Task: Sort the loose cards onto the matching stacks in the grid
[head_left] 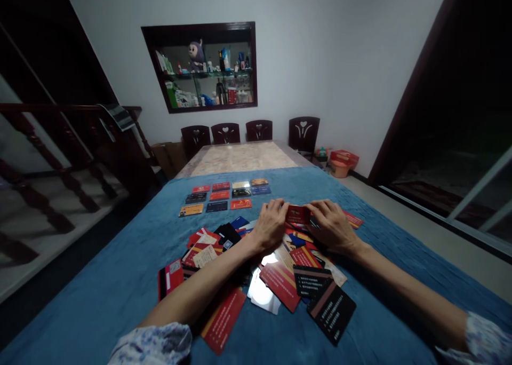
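Between my two hands a red card (298,214) is held up above a loose pile of cards. My left hand (271,223) grips its left edge with bent fingers. At its right edge, my right hand (331,225) pinches it in the same way. Below lie overlapping plastic cards, among them a red card with white print (282,285), a black card (333,310) and a shiny white card (264,295). Beyond the pile, several cards lie in neat rows, including an orange card (191,210) and a red card (241,204).
A blue cloth (132,279) covers the near part of the long table, whose bare marbled top (240,157) shows at the far end. Dark chairs (259,130) stand behind it. A wooden railing (60,162) runs along the left, and a red-orange bucket (340,165) sits on the floor at right.
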Demonstrator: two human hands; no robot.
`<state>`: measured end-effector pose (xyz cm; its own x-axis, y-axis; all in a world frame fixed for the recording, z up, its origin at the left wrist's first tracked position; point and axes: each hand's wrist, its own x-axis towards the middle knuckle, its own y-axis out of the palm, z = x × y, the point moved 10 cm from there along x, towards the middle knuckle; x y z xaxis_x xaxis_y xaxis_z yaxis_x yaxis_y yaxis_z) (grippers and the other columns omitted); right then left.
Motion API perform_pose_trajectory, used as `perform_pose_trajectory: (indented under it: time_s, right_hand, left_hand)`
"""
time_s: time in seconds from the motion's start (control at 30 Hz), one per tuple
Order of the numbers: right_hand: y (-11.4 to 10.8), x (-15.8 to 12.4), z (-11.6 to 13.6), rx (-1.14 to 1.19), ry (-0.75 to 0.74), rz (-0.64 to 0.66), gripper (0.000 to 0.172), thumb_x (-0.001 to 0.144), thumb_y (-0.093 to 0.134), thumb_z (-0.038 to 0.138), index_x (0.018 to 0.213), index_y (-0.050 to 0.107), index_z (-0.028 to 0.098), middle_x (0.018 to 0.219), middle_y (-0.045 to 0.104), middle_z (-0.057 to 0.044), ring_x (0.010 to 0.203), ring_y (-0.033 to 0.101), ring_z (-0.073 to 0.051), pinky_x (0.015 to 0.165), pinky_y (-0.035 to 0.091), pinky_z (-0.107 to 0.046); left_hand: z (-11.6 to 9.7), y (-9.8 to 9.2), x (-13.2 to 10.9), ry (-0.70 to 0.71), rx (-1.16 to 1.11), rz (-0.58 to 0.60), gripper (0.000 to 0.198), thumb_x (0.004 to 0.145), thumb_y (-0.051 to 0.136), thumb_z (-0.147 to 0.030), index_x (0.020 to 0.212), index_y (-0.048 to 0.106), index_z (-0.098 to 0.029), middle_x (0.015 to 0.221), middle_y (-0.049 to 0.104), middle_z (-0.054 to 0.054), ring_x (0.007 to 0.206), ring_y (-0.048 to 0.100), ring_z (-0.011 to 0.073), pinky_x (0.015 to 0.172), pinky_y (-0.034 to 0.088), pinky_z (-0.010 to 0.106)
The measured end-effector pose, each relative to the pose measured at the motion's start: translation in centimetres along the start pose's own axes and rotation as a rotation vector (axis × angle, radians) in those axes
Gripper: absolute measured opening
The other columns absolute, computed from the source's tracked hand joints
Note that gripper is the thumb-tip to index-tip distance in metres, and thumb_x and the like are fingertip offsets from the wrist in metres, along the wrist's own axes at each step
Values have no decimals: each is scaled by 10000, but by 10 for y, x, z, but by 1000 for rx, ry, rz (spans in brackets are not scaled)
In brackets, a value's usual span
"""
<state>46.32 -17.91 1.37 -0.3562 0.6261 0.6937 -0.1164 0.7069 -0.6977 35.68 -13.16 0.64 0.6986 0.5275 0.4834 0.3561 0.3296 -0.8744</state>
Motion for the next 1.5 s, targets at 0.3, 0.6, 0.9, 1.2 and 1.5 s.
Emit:
perform_pose_trajectory:
  time_s: [0.3, 0.6, 0.9, 1.2, 1.5]
  right_hand:
    - [7, 20, 23, -10, -92, -8, 303, 883, 541, 292, 1123, 627, 128, 1033, 637, -161, 936, 509, -284, 770, 391, -386]
    - [22, 60, 55, 48, -161, -11, 271, 854, 562, 235, 1099, 617, 133, 1056, 627, -151, 960, 503, -275, 757, 386, -357]
    - [56, 112, 90, 91, -215, 69, 300, 848, 587, 280, 1109, 623, 137, 1086, 622, -158, 992, 496, -284, 764, 380, -354]
    - [93, 157, 127, 225, -301, 103, 343, 837, 593, 295, 1141, 616, 138, 1079, 581, -158, 1027, 458, -291, 869, 379, -409]
    - [121, 194, 153, 286, -321, 179, 335, 847, 616, 293, 1142, 601, 137, 1102, 566, -149, 966, 447, -259, 765, 373, -349]
  left_hand:
    - [15, -6, -14, 64, 227, 32, 433, 950, 395, -197, 1366, 446, -91, 1310, 541, 194, 1141, 523, 276, 935, 431, 415]
    - [60, -24, -35, 8, 339, 21, 446, 951, 411, -210, 1386, 442, -119, 1335, 530, 182, 1197, 491, 277, 946, 430, 414]
    - [118, -41, -58, -74, 383, 88, 501, 920, 425, -180, 1412, 408, -89, 1348, 529, 202, 1217, 481, 304, 977, 388, 459]
    - [168, -55, -78, -177, 394, 184, 647, 763, 506, -112, 1402, 413, -68, 1347, 514, 209, 1208, 467, 326, 983, 361, 474]
    - [217, -63, -91, -292, 357, 180, 582, 808, 512, -105, 1382, 424, -110, 1326, 522, 182, 1233, 454, 302, 960, 386, 443]
